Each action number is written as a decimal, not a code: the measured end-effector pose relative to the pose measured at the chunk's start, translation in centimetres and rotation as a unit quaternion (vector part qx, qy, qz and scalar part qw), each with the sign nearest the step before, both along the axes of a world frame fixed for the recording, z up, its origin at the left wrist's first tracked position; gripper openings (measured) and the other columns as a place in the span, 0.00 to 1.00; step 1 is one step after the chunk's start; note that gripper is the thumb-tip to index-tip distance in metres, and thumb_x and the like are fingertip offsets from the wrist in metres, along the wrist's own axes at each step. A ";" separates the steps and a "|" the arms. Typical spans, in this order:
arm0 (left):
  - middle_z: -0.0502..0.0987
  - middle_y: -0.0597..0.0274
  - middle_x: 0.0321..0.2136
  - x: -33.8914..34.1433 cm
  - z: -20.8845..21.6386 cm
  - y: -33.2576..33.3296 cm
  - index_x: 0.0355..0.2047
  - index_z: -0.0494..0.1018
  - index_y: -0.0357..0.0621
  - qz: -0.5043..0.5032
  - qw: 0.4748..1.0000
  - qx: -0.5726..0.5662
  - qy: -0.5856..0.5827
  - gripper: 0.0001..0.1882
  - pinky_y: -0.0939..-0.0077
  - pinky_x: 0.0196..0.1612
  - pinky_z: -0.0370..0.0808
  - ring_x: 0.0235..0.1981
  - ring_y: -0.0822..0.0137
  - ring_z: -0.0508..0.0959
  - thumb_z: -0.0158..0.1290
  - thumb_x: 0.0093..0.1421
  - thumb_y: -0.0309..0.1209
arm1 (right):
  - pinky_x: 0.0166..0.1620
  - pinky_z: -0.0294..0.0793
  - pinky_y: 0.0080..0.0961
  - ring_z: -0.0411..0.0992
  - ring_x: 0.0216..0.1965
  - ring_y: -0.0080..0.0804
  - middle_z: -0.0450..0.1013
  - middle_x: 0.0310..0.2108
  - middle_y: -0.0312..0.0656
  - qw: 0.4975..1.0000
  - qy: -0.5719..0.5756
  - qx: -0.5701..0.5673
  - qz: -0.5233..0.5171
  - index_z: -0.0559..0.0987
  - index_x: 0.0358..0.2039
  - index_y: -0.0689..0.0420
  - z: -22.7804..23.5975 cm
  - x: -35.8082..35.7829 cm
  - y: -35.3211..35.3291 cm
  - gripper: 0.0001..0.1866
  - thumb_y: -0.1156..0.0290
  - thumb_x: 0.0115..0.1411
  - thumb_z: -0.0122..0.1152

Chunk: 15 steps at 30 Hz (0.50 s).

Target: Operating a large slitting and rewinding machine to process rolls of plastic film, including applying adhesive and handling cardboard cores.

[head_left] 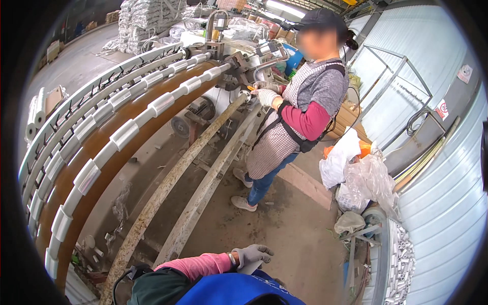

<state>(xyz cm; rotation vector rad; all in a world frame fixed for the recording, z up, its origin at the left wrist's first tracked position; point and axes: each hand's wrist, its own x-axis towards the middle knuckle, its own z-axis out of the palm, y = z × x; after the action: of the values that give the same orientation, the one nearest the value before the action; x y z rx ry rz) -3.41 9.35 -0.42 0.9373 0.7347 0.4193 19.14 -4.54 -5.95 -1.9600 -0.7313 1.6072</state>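
Observation:
My left hand (254, 255), in a grey glove, reaches in from the bottom edge on a pink-sleeved arm (201, 265). Its fingers point right, slightly bent and partly apart. Under the palm shows a pale flat piece (250, 268), lying against my blue apron (236, 290); whether the hand grips it is unclear. My right hand is out of sight. To the left runs a machine with a long brown roller (109, 147). Above it, a shaft carries short shiny film-wrapped rolls (124, 134). A co-worker's gloved hands (267, 93) are at the machine's far end, near a small orange item (250, 88).
The co-worker (305, 96) stands ahead on the floor. A rusty bar (173, 188) and a pale beam (206, 188) run alongside the roller. Plastic bags (363, 178) and many short white tubes (401, 264) lie at right, near a corrugated wall (447, 203). Wrapped stacks (147, 25) stand behind.

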 end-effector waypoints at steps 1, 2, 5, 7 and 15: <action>0.75 0.63 0.32 -0.2 0.7 0.0 0.49 0.70 0.43 -0.001 1.000 -0.003 0.012 0.22 0.77 0.28 0.73 0.24 0.71 0.74 0.55 0.53 0.31 | 0.37 0.74 0.19 0.73 0.31 0.25 0.76 0.31 0.40 0.999 0.040 0.009 -0.031 0.75 0.39 0.64 -0.6 0.2 0.0 0.09 0.81 0.56 0.55; 0.75 0.63 0.32 -0.2 0.8 -0.1 0.49 0.70 0.43 -0.003 1.000 -0.003 0.012 0.22 0.77 0.28 0.73 0.24 0.71 0.74 0.55 0.53 0.31 | 0.38 0.74 0.19 0.73 0.31 0.26 0.75 0.31 0.41 0.995 0.079 0.018 -0.062 0.74 0.39 0.65 -1.2 0.5 -0.1 0.09 0.81 0.56 0.55; 0.75 0.63 0.32 -0.2 0.5 0.0 0.48 0.70 0.43 0.006 1.000 -0.019 -0.003 0.21 0.77 0.29 0.73 0.24 0.72 0.74 0.55 0.52 0.31 | 0.38 0.74 0.20 0.72 0.30 0.26 0.75 0.31 0.41 0.997 0.076 0.022 -0.022 0.74 0.39 0.64 -1.8 1.2 -0.1 0.10 0.81 0.56 0.55; 0.75 0.63 0.31 -0.2 0.3 0.1 0.49 0.70 0.43 0.009 1.000 -0.009 -0.013 0.22 0.77 0.29 0.72 0.24 0.72 0.73 0.55 0.52 0.31 | 0.38 0.74 0.20 0.72 0.30 0.26 0.75 0.31 0.41 0.996 0.079 0.020 -0.032 0.74 0.39 0.65 -2.1 1.2 0.1 0.10 0.82 0.55 0.55; 0.76 0.63 0.33 -0.4 2.9 0.2 0.49 0.70 0.43 -0.015 0.999 -0.019 0.022 0.22 0.77 0.30 0.73 0.25 0.72 0.74 0.55 0.54 0.32 | 0.39 0.74 0.20 0.73 0.31 0.26 0.75 0.31 0.41 0.998 0.051 0.022 -0.002 0.75 0.39 0.65 -3.1 2.5 -0.4 0.10 0.80 0.56 0.55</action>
<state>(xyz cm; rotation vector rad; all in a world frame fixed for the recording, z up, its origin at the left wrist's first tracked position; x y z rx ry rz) -3.86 9.57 2.51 0.9228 0.7650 0.3579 21.61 -4.94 -9.01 -1.8330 -0.7156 1.6601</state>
